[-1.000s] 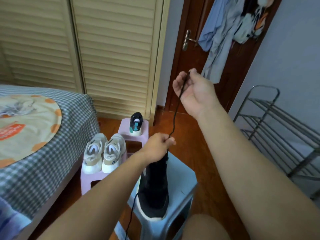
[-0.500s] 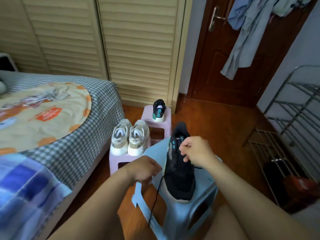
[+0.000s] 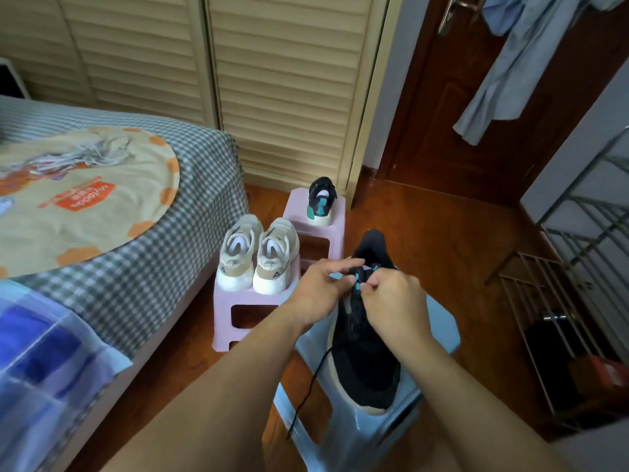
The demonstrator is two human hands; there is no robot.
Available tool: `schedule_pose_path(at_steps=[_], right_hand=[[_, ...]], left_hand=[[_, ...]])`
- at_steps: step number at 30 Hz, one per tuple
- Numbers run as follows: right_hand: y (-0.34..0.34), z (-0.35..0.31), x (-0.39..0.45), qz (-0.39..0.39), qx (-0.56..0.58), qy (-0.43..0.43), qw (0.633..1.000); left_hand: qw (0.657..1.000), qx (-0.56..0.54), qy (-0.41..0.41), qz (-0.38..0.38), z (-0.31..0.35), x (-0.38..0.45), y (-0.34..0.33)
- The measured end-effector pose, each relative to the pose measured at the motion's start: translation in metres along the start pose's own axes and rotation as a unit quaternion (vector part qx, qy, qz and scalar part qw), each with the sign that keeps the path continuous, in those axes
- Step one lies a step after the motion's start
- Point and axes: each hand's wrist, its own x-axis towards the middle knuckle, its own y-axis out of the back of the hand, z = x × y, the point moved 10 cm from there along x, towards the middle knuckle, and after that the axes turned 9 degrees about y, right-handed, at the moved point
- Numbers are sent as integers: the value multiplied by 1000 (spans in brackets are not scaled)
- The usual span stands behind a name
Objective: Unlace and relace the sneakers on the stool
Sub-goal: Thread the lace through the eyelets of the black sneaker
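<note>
A black sneaker (image 3: 366,362) with teal eyelet trim stands on a light blue stool (image 3: 442,332), toe toward me. My right hand (image 3: 396,301) is curled over its eyelets near the tongue, fingertips pinching there. My left hand (image 3: 318,289) lies on the sneaker's left side at the tongue, index finger stretched across. A black lace (image 3: 315,379) trails from under my hands and hangs over the stool's front left edge. What the fingertips pinch is hidden.
Two beige sneakers (image 3: 258,255) sit on a pink stool (image 3: 255,301) at the left. A second black sneaker (image 3: 321,201) sits on another pink stool (image 3: 299,212) behind. A bed (image 3: 143,240) fills the left, a metal shoe rack (image 3: 578,301) the right.
My right hand came down from holding the lace high to the sneaker's eyelets. My left hand moved from beside the shoe up to its tongue. The camera tilted downward.
</note>
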Motion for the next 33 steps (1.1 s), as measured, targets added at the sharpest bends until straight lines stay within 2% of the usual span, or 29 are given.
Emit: schedule_pose_path(at_steps=[8, 11, 15, 19, 22, 25, 29, 31, 33], right_hand=[[-6, 5, 2, -7, -3, -30, 1000], [-10, 6, 1, 6, 19, -53, 998], [-3, -11, -5, 45, 4, -27, 999], [-1, -26, -10, 60, -39, -8, 997], [-8, -18, -7, 34, -23, -37, 998], [-7, -15, -4, 44, -23, -41, 998], [-5, -20, -2, 63, -73, -5, 995], [-5, -16, -1, 62, -56, 4, 996], [-5, -11, 1, 59, -32, 8, 998]], left_hand=[[1000, -23, -10, 2, -4, 9, -3], [999, -36, -9, -2, -6, 10, -3], [999, -44, -3, 5, -9, 9, -2], [999, -43, 20, 23, -12, 7, 3], [998, -38, 42, 27, -15, 6, 4], [997, -53, 59, 25, -14, 5, 0], [992, -83, 93, -5, -9, 7, -7], [992, -44, 116, 1, -8, 14, -8], [991, 41, 122, 37, -5, 23, -4]])
